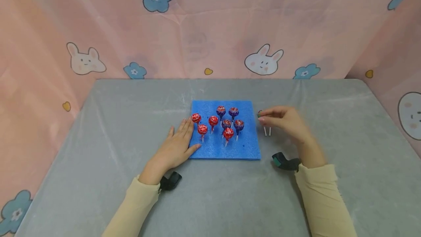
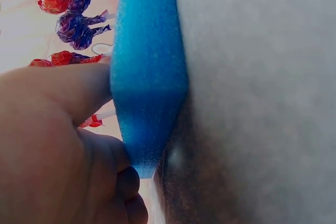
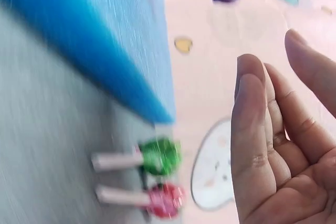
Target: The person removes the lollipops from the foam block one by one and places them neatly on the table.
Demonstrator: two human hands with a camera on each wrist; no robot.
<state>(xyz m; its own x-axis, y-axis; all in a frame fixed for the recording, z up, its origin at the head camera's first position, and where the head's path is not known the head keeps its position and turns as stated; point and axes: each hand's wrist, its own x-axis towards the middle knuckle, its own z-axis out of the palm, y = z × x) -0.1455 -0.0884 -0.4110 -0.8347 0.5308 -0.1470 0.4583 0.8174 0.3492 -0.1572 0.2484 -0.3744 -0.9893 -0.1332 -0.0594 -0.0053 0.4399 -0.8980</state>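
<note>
A blue foam board (image 1: 210, 151) lies on the table with several red lollipops (image 1: 213, 120) and purple lollipops (image 1: 239, 125) standing in it, heads up. My left hand (image 1: 177, 145) rests at the board's left edge, fingers stretched out and thumb over the front left corner. Right of the board, my right hand (image 1: 285, 123) hovers over two lollipops lying on the table. The right wrist view shows these as a green lollipop (image 3: 161, 156) and a pinkish-red lollipop (image 3: 165, 201), sticks side by side. That hand's fingers and thumb are apart, with nothing between them.
The grey-covered table (image 1: 230, 193) extends around the board. A pink curtain (image 1: 210, 28) printed with rabbits and flowers hangs behind it. Black wrist cameras (image 1: 171, 181) are worn at both cuffs.
</note>
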